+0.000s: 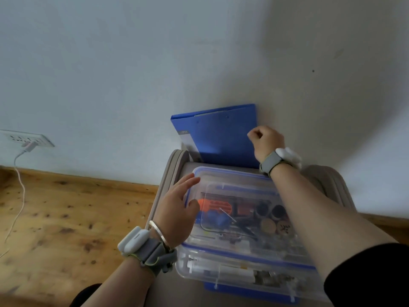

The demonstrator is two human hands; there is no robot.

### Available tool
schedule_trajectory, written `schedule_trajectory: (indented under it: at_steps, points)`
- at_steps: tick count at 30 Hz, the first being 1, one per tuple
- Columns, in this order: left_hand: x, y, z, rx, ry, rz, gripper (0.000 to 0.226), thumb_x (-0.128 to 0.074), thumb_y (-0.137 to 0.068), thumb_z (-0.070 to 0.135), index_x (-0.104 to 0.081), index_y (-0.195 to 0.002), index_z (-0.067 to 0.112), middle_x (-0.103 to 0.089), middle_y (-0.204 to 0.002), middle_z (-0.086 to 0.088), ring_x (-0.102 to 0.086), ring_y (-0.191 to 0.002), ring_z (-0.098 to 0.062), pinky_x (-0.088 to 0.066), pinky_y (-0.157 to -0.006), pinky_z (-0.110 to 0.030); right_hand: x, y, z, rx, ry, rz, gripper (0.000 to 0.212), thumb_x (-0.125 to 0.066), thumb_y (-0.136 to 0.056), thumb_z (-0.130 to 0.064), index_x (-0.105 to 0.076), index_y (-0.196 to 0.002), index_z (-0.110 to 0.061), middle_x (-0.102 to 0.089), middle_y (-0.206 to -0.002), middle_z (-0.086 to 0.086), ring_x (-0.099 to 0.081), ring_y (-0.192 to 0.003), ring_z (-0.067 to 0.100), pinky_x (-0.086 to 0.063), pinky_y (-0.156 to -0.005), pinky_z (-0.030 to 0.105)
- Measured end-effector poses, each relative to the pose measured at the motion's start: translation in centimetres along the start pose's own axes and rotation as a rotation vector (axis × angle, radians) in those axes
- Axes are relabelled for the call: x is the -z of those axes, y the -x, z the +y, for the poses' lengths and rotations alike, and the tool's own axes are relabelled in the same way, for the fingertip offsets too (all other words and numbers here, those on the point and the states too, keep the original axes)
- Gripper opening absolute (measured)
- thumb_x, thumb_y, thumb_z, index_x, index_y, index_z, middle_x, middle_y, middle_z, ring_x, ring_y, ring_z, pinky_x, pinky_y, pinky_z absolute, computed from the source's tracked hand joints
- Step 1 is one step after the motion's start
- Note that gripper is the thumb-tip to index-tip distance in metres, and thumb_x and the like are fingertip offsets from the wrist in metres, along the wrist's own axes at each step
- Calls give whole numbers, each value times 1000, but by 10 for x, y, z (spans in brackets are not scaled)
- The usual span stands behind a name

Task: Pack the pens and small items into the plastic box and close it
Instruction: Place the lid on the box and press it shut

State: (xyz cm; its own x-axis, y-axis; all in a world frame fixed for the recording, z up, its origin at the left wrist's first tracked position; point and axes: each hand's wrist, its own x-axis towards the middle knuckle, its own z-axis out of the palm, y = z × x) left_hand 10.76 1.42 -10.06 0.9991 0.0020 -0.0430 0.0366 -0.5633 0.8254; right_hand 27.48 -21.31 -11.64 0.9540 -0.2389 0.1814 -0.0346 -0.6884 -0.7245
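Observation:
A clear plastic box [239,258] with blue seals sits on a grey stool-like surface [168,171], its transparent lid [234,180] lying on top. Through the lid I see orange and blue items [217,207], dark round caps [277,210] and pens [223,270] along the near wall. My left hand [179,209] rests with spread fingers on the lid's left edge. My right hand [266,140] hovers beyond the box's far side with fingers curled, in front of a blue folder; nothing shows in it.
A blue folder [219,134] leans against the white wall behind the box. A wall socket [26,138] with a plugged white cable [20,187] is at the left, above a wooden floor [66,218]. Another blue flat item [212,286] lies under the box.

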Motion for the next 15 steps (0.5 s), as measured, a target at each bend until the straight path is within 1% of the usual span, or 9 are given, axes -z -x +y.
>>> schedule_trajectory:
  at_steps: [1, 2, 4, 6, 9, 11, 12, 14, 15]
  points:
    - [0, 0, -1, 2, 5, 2, 52, -55, -86, 3, -47, -132, 27, -44, -141, 11, -47, -125, -11, -46, -100, -30, -3, -3, 1, -12, 18, -27, 14, -56, -90, -25, -66, -94, -16, -69, -94, 4, -60, -81, 23, -39, -68, 24]
    - [1, 0, -2, 5, 7, 3, 53, -55, -86, 4, -47, -132, 28, -44, -141, 12, -46, -126, -10, -46, -100, -30, -5, -9, 1, -40, 35, -42, 20, -58, -89, -27, -65, -104, -16, -67, -103, 5, -61, -89, 24, -39, -71, 24]
    - [1, 0, -2, 10, 18, 3, 52, -55, -86, 4, -47, -131, 29, -43, -141, 13, -46, -126, -9, -46, -100, -30, -6, -20, 4, -120, 90, -40, 37, -63, -85, -33, -56, -117, -15, -60, -116, 8, -60, -96, 28, -41, -74, 28]
    - [1, -1, -3, 16, 31, -3, 52, -55, -86, 4, -47, -131, 29, -43, -141, 14, -46, -126, -9, -47, -100, -31, -9, -25, 9, -168, 131, -30, 47, -68, -79, -37, -51, -117, -13, -58, -117, 9, -60, -95, 31, -43, -73, 32]
    - [-1, -2, -3, 12, 38, -12, 51, -55, -86, 5, -48, -131, 29, -43, -141, 14, -46, -126, -8, -47, -99, -29, -14, -24, 17, -135, 91, -91, 46, -70, -78, -37, -51, -116, -17, -62, -109, 0, -60, -90, 25, -43, -73, 31]
    - [-1, -3, -2, 10, 43, -5, 51, -54, -86, 4, -48, -130, 28, -43, -141, 14, -45, -126, -8, -47, -96, -23, -13, -26, 18, -123, 84, -93, 39, -67, -80, -36, -54, -113, -19, -61, -102, -3, -56, -83, 21, -42, -72, 30]
    - [-1, -4, -2, 13, 44, -5, 50, -54, -86, 4, -49, -130, 28, -43, -141, 14, -46, -126, -8, -48, -95, -22, -13, -28, 18, -113, 102, -96, 33, -65, -82, -35, -57, -109, -18, -61, -97, -3, -55, -80, 21, -42, -71, 30]
    - [-3, -5, 0, 16, 44, -9, 49, -54, -87, 5, -48, -130, 28, -42, -141, 15, -46, -126, -9, -48, -97, -28, -13, -31, 18, -96, 171, -129, 19, -60, -85, -33, -60, -88, -14, -61, -81, 1, -54, -71, 25, -40, -64, 30]
    - [-3, -6, 1, 17, 41, -9, 49, -54, -87, 5, -49, -130, 28, -42, -141, 15, -45, -127, -9, -48, -98, -30, -13, -32, 18, -97, 189, -141, 23, -59, -87, -32, -55, -74, -13, -58, -72, 4, -51, -67, 27, -37, -60, 29]
